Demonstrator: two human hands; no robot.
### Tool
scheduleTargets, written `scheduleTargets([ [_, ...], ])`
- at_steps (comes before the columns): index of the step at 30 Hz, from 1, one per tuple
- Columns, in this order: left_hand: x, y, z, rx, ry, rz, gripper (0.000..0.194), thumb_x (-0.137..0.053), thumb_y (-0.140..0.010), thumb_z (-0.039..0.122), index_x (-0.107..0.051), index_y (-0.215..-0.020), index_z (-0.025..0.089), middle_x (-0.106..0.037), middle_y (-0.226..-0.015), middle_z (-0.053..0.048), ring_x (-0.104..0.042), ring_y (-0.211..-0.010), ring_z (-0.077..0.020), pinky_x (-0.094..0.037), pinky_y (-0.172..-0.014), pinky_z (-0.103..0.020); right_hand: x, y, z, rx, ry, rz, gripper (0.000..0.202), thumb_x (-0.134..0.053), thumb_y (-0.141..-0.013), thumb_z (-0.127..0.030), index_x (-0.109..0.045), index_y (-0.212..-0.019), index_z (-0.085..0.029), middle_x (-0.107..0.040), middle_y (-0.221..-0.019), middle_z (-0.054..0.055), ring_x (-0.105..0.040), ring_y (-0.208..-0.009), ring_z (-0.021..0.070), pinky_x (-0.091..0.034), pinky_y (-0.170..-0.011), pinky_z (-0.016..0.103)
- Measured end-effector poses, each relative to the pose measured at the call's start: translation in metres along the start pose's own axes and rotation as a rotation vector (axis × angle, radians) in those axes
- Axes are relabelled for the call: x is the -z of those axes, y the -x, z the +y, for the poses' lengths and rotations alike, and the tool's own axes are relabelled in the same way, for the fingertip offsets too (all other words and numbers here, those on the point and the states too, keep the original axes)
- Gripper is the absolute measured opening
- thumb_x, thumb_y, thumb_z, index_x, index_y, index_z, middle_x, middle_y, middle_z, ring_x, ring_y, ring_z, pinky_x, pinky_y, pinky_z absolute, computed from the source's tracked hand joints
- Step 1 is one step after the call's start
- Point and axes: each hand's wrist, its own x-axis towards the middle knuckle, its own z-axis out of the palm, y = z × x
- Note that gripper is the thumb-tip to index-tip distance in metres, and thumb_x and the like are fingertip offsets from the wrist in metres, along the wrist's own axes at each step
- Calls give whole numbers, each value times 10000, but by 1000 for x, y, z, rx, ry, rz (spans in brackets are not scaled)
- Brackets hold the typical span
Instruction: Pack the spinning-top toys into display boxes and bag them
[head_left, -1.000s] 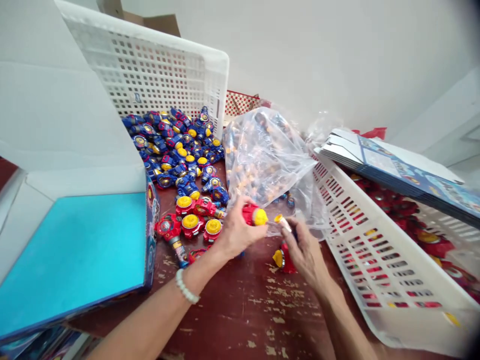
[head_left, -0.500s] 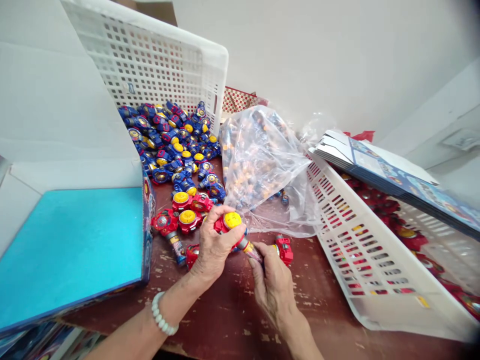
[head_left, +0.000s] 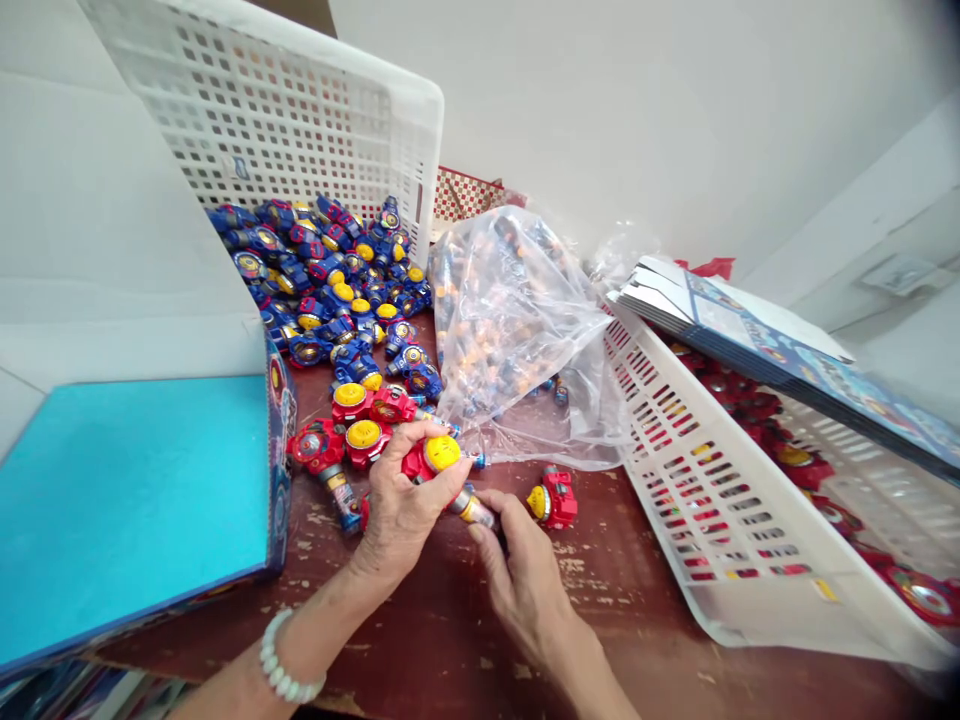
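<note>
My left hand [head_left: 405,500], with a pale bead bracelet on its wrist, grips the head of a red toy with a yellow disc [head_left: 442,453]. My right hand [head_left: 517,560] pinches the far end of its clear tube [head_left: 471,506]. The toy is tilted, its tube pointing down to the right. Left of it lie several red toys [head_left: 317,446] with yellow discs, one with a tube attached. Another red toy [head_left: 559,498] lies just beyond my right hand. Behind are many blue toys [head_left: 330,270] in a heap.
A white basket [head_left: 322,90] stands tipped behind the blue heap. A clear bag [head_left: 517,310] of small tubes lies in the middle. On the right, flat boxes [head_left: 780,350] rest on a white basket [head_left: 735,530] of red toys. An open box [head_left: 142,480] is at left.
Both hands and the held toy have shifted slightly left, away from the loose red toy on the right. More of that toy now shows. The whole view has also shifted a little.
</note>
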Motion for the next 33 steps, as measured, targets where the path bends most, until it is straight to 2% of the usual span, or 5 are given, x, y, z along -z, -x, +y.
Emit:
scheduleTargets([
  [8,-9,2,-1,-17,42,79,324,-767,-622,222,-605,-902,203,-610,-834,19,-562,-661,-106,-474,-610,-208,-15,4,6,317,346,260,236,-392,-934,-182,-513,-1136,-170,-621,-883,88,-594,-741,193,-467,-646,286],
  [18,-4,-3,-3,12,-1,27,337,-783,-625,240,-595,-900,191,-600,-798,26,-558,-628,-95,-476,-600,-201,9,-7,-9,-382,-416,-278,377,-440,-928,-538,-545,-1061,-201,-485,-686,-41,-331,-493,87,-310,-476,208],
  [23,1,-12,-1,28,63,44,361,-794,-608,238,-593,-906,199,-611,-757,39,-567,-606,-101,-482,-573,-200,1,-5,-9,-74,-17,1,318,-483,-928,-458,-564,-1088,-196,-596,-933,54,-504,-813,174,-397,-743,294],
  [29,9,-24,9,1,-7,-92,358,-800,-619,250,-601,-912,201,-611,-798,33,-571,-648,-105,-478,-607,-210,6,-15,-11,-186,-259,-197,332,-420,-961,-485,-577,-1013,-197,-521,-722,-29,-471,-625,116,-403,-597,227],
  [33,24,-48,12,-211,-326,44,349,-757,-682,307,-610,-984,210,-629,-866,0,-594,-734,-144,-488,-693,-255,45,-31,9,-21,199,167,307,-395,-965,-377,-569,-1136,-190,-624,-1067,63,-569,-976,176,-451,-860,296],
])
